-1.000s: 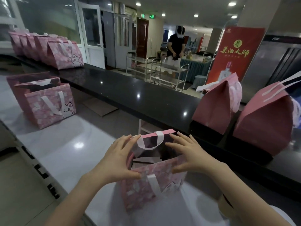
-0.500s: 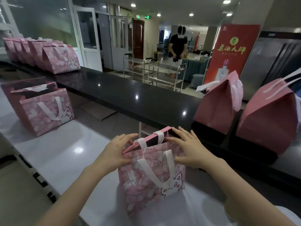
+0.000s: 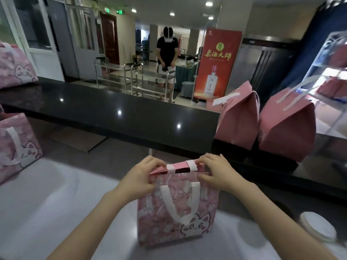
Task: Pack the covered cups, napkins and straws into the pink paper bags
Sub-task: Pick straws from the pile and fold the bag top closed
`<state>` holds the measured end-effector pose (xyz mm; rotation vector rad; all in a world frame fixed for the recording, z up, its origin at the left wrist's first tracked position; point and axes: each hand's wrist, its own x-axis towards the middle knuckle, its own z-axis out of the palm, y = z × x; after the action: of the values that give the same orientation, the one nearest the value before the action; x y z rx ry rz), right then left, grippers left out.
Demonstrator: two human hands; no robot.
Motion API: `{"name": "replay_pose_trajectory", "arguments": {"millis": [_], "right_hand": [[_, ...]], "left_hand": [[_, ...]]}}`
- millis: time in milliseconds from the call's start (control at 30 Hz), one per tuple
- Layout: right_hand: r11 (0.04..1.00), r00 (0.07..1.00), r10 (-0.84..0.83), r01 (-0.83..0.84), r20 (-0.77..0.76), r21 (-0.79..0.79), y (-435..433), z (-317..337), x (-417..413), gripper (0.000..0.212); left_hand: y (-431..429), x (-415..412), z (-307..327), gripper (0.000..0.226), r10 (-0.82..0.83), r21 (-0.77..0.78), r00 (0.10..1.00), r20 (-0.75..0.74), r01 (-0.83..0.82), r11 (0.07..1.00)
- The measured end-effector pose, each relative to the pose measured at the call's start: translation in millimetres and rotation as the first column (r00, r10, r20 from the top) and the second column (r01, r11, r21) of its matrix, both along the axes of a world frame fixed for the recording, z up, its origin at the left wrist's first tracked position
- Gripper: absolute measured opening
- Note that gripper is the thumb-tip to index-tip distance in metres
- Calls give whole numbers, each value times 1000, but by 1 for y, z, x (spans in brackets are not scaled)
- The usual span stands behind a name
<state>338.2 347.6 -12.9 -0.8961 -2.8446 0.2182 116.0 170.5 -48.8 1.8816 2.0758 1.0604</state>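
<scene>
Bag in work: our pink paper bag (image 3: 176, 212) stands upright on the white tabletop (image 3: 47, 194), low in the middle of the frame, cat print facing us.
Left hand: our left hand (image 3: 142, 177) grasps the left end of the bag's top edge, fingers curled over the rim and thumb on our side.
Right hand: our right hand (image 3: 219, 173) pinches the right end of the same edge in the same way.
Why we hold it so: we judge that we are pressing the mouth together. It shows only as a narrow dark slit, so the packing of this bag looks done.
Handles: the front handle (image 3: 178, 203) hangs loose down the print, and the rear handle (image 3: 193, 166) lies folded over the rim between our hands.
Bag against hands: its body hangs below both hands, with only the top edge between them.
Contents: hidden, so we cannot tell what is inside.
Covered cup: one covered cup (image 3: 317, 229) stands at the lower right, well apart from our right hand, probably meant for a later bag.
Finished bags: two closed bags (image 3: 238, 117) sit on the black tabletop (image 3: 112, 113) at the right, and more bags (image 3: 16, 145) stand at the left edge.
</scene>
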Motion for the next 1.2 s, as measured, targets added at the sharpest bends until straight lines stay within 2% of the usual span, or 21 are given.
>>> {"name": "replay_pose_trajectory", "arguments": {"millis": [100, 233, 367, 467, 567, 633, 733, 800, 867, 967, 1067, 1200], "right_hand": [[998, 994, -58, 60, -98, 19, -14, -3, -2, 31], [993, 979, -94, 79, -179, -86, -28, -3, -3, 30], [966, 960, -111, 44, -257, -255, -42, 0, 0, 41], [961, 949, -99, 13, -298, -277, -49, 5, 0, 50], [929, 941, -97, -32, -324, -370, -50, 12, 2, 60], [899, 930, -123, -44, -347, -436, -47, 15, 3, 67], [920, 958, -110, -3, -264, -393, -40, 15, 1, 74], [962, 986, -72, 29, -150, -272, -34, 14, -1, 81], [983, 999, -36, 31, -26, -181, -29, 12, -1, 97], [985, 998, 4, 7, 61, -175, -24, 5, 5, 110], [987, 999, 20, -13, 48, -161, -22, 3, 12, 92], [989, 991, -31, 11, -132, -147, -29, -9, 25, 51]], "left_hand": [[4, -7, -4, 46, -25, 1, 1000, -4, 25, 1000], [3, -14, -8, 45, -95, 17, 995, -38, 96, 995], [2, -15, -6, 59, -139, 15, 989, -54, 140, 990], [-2, -13, -6, 73, -108, -5, 992, -66, 108, 994], [-8, -10, -4, 89, -124, -22, 988, 88, 126, 992], [-10, -9, 1, 97, -116, -29, 986, 118, 120, 992], [-9, -6, 3, 99, -85, -40, 992, 95, 89, 995], [-9, -3, 2, 97, -63, -44, 997, 48, 65, 997], [-8, -2, -1, 95, -39, -62, 999, -37, 37, 997], [-6, -2, -5, 97, -6, -80, 995, -103, -2, 997], [-4, -5, -10, 98, 15, -57, 992, -128, -23, 998], [-7, -6, -22, 94, 75, -15, 996, -56, -76, 997]]}}
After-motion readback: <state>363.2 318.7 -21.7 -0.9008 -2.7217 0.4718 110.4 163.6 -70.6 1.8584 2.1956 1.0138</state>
